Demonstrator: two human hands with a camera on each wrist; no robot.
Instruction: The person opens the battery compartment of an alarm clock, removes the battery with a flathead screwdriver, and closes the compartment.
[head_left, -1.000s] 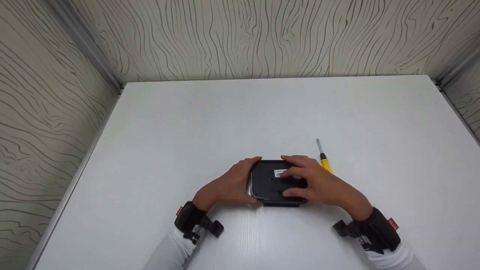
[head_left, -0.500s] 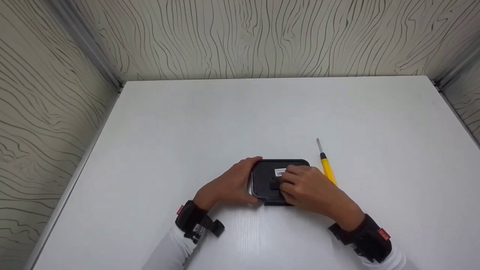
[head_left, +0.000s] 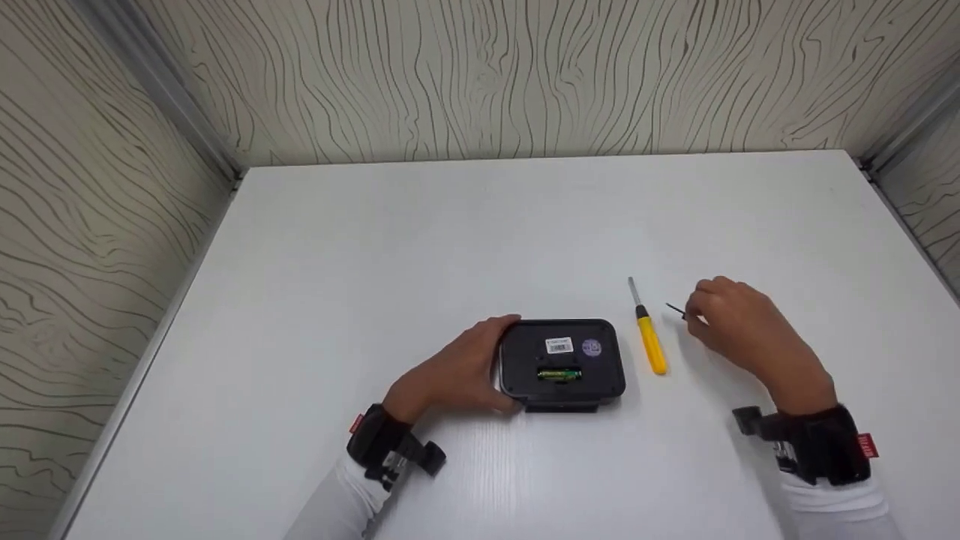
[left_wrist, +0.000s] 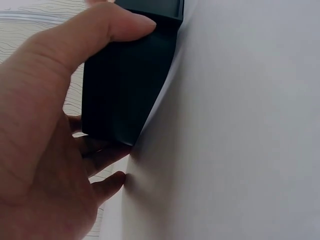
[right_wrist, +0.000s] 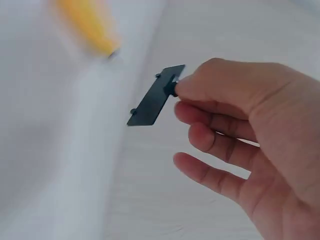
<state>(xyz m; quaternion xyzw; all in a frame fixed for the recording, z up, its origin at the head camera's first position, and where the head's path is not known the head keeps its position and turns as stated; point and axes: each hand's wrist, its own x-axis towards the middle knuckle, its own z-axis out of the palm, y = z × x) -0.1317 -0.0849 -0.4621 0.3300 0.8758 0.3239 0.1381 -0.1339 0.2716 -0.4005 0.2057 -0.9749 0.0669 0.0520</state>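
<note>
A black rounded-corner device (head_left: pixel 525 360) lies on the white table with its back up, showing a barcode label (head_left: pixel 559 345) and a round purple sticker (head_left: pixel 592 347). In its uncovered compartment sits a green battery (head_left: pixel 559 374). My left hand (head_left: pixel 465 367) grips the device's left end, thumb on the near side and fingers on the far side; the left wrist view shows the dark casing (left_wrist: pixel 125 90) between them. Off to the right, my right hand (head_left: pixel 739 322) pinches a small black battery cover (right_wrist: pixel 155 97) with two little tabs between thumb and forefinger, held above the table.
Between the device and my right hand lies a yellow-handled screwdriver (head_left: pixel 651 343), its shaft pointing away from me. The white table (head_left: pixel 450 240) ends at wood-patterned panels (head_left: pixel 487 82) at the back and left.
My right hand has lifted the battery cover off the device's back and carried it right, past the screwdriver, exposing the battery. My left hand has kept its place on the device.
</note>
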